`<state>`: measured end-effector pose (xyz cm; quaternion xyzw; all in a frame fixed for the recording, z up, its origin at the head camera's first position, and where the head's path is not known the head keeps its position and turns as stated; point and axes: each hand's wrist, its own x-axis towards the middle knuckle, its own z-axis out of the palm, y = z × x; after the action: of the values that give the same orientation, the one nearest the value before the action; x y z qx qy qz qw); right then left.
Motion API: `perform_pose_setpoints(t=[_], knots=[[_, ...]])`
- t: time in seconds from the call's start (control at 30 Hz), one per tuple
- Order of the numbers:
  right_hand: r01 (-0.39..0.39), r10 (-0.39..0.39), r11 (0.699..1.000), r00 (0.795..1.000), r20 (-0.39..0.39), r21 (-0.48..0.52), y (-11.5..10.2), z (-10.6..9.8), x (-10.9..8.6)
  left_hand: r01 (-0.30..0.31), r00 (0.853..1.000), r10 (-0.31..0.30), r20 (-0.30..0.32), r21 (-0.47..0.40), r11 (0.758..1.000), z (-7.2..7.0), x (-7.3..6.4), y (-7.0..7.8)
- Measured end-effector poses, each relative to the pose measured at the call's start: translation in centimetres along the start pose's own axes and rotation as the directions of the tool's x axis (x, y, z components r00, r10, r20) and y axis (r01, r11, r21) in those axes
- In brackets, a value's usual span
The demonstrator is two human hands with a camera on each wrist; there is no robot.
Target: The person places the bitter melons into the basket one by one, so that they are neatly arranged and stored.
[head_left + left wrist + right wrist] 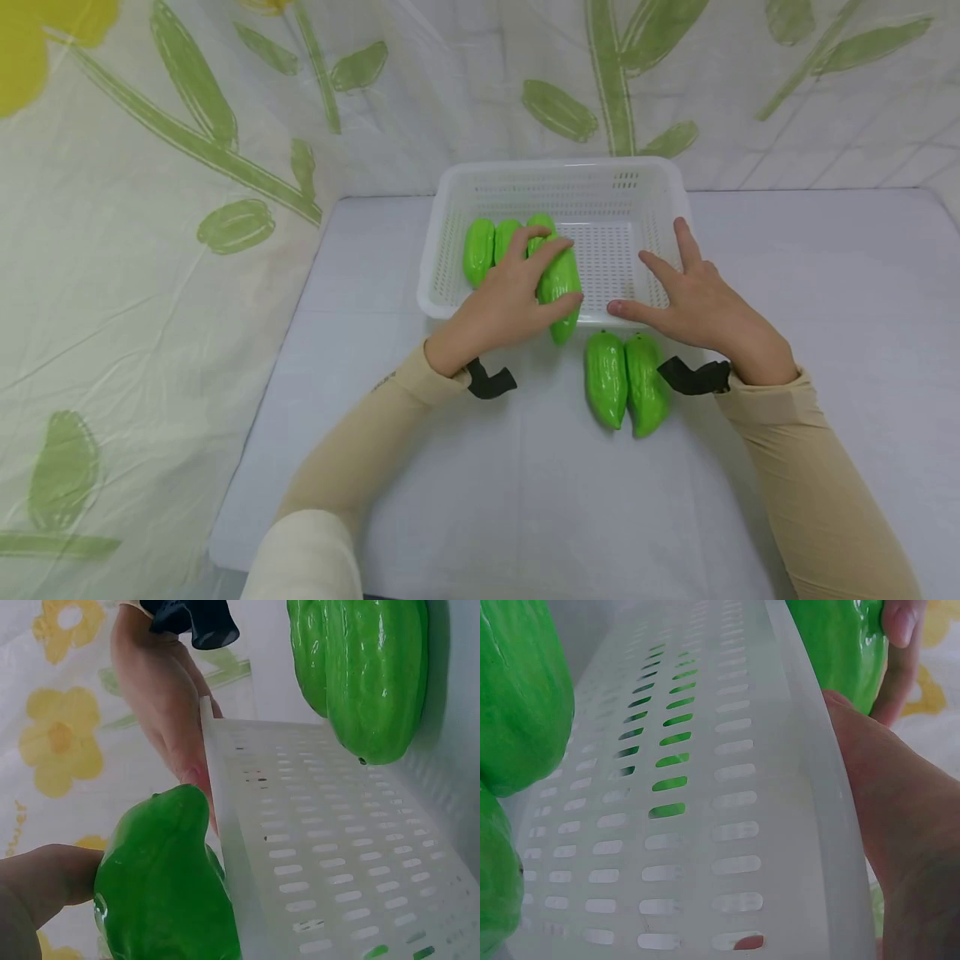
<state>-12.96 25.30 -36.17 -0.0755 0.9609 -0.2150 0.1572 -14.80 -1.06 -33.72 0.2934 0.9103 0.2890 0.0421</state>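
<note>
My left hand [498, 304] holds a glossy, ridged green vegetable [561, 279], tapered at one end, over the front rim of a white perforated plastic basket [432, 242]. Its thumb lies along the near side and its fingers reach across the far side. In the left wrist view the held vegetable [165, 885] is beside the basket rim. My right hand [705, 308] has its fingers spread over the basket's right side, its thumb [900, 780] at the front rim. Several similar vegetables [478, 254] lie in the basket's left part, partly hidden by the left hand.
Two more green vegetables, a left one [606, 379] and a right one [647, 392], lie side by side on the white-covered table [465, 500] in front of the basket. A flower-patterned cloth [465, 108] hangs behind the table. Dark straps [693, 377] dangle at the wrists.
</note>
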Motion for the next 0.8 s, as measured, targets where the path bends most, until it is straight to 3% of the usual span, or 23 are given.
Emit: perform_pose_setpoints(t=[0.53, 0.8], knots=[[-0.003, 0.003, 1.000, 1.000, 0.005, -0.003, 0.0, 0.0, 0.1, 0.004, 0.998, -0.009, 0.064, 0.079, 0.997, -1.1, 3.3, -0.1], [-0.002, 0.002, 1.000, 1.000, 0.005, 0.000, 0.0, 0.0, 0.1, 0.043, 0.992, -0.059, 0.110, 0.138, 0.989, -1.4, 5.1, -0.1]])
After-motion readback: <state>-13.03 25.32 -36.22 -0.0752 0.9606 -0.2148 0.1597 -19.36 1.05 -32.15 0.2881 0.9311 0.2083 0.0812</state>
